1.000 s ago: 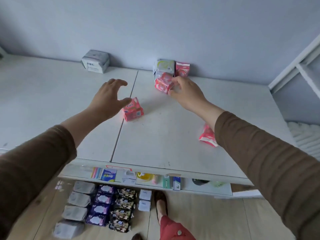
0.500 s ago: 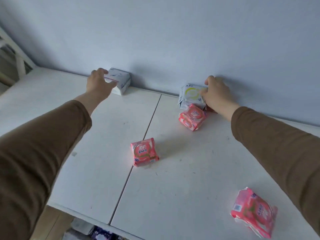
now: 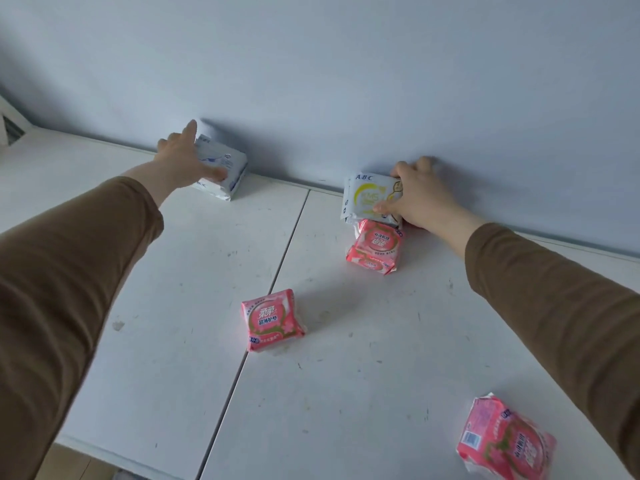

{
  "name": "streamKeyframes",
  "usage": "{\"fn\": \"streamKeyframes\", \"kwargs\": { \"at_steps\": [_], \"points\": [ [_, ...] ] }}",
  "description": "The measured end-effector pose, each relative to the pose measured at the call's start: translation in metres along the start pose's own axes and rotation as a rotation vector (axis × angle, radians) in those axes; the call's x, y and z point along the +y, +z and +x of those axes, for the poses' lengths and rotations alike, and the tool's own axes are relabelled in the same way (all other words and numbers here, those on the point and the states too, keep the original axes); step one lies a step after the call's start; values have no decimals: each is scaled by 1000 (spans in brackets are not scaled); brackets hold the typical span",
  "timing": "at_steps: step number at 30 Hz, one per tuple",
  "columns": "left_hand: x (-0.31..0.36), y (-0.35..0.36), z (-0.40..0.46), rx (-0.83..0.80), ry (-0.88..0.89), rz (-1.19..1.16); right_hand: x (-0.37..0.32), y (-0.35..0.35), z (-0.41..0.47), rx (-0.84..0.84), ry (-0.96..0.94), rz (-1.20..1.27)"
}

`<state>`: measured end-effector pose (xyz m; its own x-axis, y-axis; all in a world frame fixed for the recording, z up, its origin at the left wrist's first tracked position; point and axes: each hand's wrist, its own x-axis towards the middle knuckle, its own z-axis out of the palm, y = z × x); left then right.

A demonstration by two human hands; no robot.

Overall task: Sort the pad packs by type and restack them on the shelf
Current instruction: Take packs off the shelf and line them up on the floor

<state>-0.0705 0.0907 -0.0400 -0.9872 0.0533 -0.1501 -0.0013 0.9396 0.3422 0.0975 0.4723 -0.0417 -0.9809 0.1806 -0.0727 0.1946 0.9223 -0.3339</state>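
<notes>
On the white shelf top, my left hand grips a white-and-blue pad pack by the back wall at the left. My right hand holds a white pack with yellow-green print against the wall, thumb on its front. A pink pack lies just in front of that white pack. Another pink pack stands alone near the seam in the middle. A third pink pack lies at the front right. Anything behind my right hand is hidden.
The grey-blue wall closes off the back of the shelf top. A seam runs front to back between two panels. The front edge drops to the floor at lower left. A white frame shows at far left.
The camera has moved closer. My left hand has tilted the white-and-blue pack up off the shelf, and my right hand has closed more fully on the yellow-green pack.
</notes>
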Motion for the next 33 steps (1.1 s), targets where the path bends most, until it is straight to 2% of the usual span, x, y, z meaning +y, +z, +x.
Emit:
{"fn": "streamKeyframes", "kwargs": {
  "at_steps": [3, 5, 9, 14, 18, 21, 23, 25, 27, 30, 31, 33],
  "points": [
    [-3, -2, -12, -105, -5, -48, -9, 6, -9, 20, -70, -11],
    [-3, 0, -25, -114, 82, -29, -18, 12, -16, 8, -95, 7],
    [-10, 10, -66, 47, 294, 48, -35, 21, -27, 22, -144, 66],
    [-33, 35, -131, 286, 402, 49, -54, 35, -38, 2, -187, 46],
    [-43, 41, -156, 230, 455, 27, -68, 42, -41, -38, -137, 30],
    [-39, 37, -172, 220, 465, -122, -74, 46, -45, -74, -112, 84],
    [-36, 36, -187, 203, 525, -122, -79, 48, -50, -82, -93, 101],
    [-35, 39, -202, 125, 581, -125, -82, 48, -57, -56, -97, 109],
    [-37, 44, -209, 86, 540, -231, -85, 45, -63, -3, -105, 134],
    [-37, 44, -195, 196, 330, -353, -90, 34, -73, 62, -126, 180],
    [-35, 43, -188, 180, 235, -376, -92, 29, -77, 80, -134, 187],
    [-28, 39, -175, 17, 53, -447, -96, 19, -89, 111, -145, 197]
  ]
}}
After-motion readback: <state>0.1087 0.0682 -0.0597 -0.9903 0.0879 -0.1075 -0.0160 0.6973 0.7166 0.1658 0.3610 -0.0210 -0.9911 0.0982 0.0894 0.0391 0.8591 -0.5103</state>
